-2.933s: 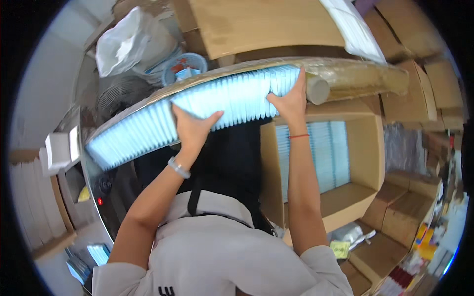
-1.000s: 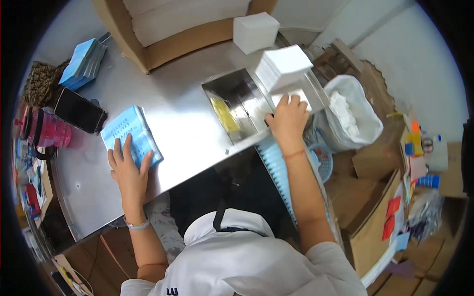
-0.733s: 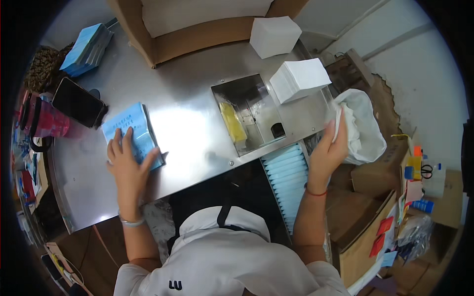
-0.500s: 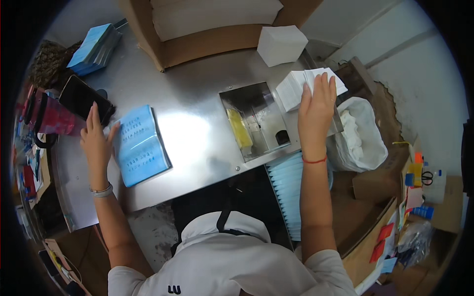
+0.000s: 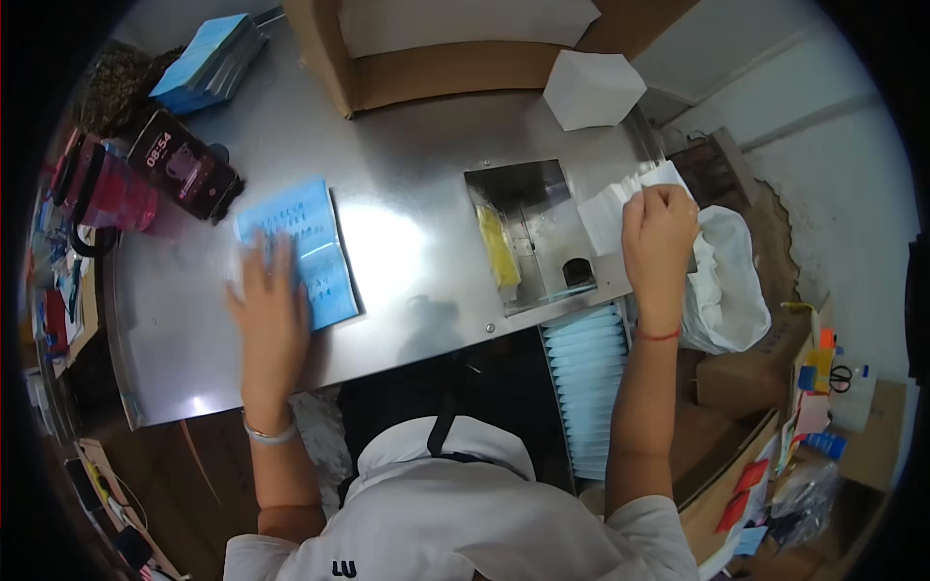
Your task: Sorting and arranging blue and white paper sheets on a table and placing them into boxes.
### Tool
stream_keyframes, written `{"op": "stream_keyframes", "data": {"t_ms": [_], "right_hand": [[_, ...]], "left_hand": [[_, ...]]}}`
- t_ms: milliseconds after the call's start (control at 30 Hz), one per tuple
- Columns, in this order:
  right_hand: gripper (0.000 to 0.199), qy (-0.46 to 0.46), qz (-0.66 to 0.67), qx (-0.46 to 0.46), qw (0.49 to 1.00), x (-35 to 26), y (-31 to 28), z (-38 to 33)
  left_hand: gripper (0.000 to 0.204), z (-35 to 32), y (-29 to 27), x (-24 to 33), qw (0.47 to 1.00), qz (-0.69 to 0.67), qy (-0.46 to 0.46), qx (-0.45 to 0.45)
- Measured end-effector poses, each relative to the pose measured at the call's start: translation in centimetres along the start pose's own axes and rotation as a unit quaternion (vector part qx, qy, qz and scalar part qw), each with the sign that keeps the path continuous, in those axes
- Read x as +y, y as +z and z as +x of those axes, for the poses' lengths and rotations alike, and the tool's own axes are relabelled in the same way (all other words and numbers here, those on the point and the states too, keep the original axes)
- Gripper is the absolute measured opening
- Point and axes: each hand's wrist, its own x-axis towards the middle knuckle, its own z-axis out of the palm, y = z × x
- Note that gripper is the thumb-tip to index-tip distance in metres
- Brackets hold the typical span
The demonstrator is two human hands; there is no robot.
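Left hand: Blurred, fingers spread and not gripping, it lies over the near left part of a flat blue packet; contact pressure cannot be told.
Blue packet: It rests near the front edge of the metal table, left of the middle. A hard sideways push could likely slide it across the smooth top.
Right hand: Fingers curl at a stack of white sheets; whether any are pinched is hidden.
White stack: It stands near the table's front right corner, its sheets uneven. An off-centre tug could topple it over the right edge toward an open white sack.
Table opening: A rectangular recess holding a yellow item sits between packet and stack, by the front edge; sheets knocked leftward could drop in.
Phone and pink cup: Both stand by the left edge. A careless leftward sweep could tip the cup and, should it hold liquid, wet the packet.
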Motion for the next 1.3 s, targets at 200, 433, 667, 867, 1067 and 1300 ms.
{"op": "stream_keyframes", "data": {"t_ms": [200,433,667,867,1067,1300], "right_hand": [[0.027,0.005,0.104,-0.04,0.994,-0.4,-1.7,-1.6],[0.04,-0.003,0.122,-0.085,0.989,3.7,-2.9,-2.2],[0.037,-0.062,0.24,-0.038,0.968,-6.7,-3.3,-8.2],[0.033,-0.238,0.172,-0.166,0.941,-11.2,0.4,-8.1],[0.024,-0.021,0.224,0.018,0.974,-3.9,-1.4,-5.6],[0.023,0.017,0.048,0.032,0.998,-2.6,-0.8,-3.8]], "left_hand": [[0.048,0.7,-1.9,0.2,0.988,-0.066,-0.03,0.138],[0.032,0.6,-0.6,6.8,0.95,-0.216,0.101,0.202],[0.035,-1.4,2.0,13.4,0.929,-0.29,0.208,0.093],[0.041,-1.2,0.7,10.9,0.92,-0.358,0.152,0.046],[0.048,-1.4,-0.5,12.0,0.945,-0.262,0.19,0.045],[0.064,3.1,-1.1,12.7,0.96,-0.089,0.265,0.027]]}}
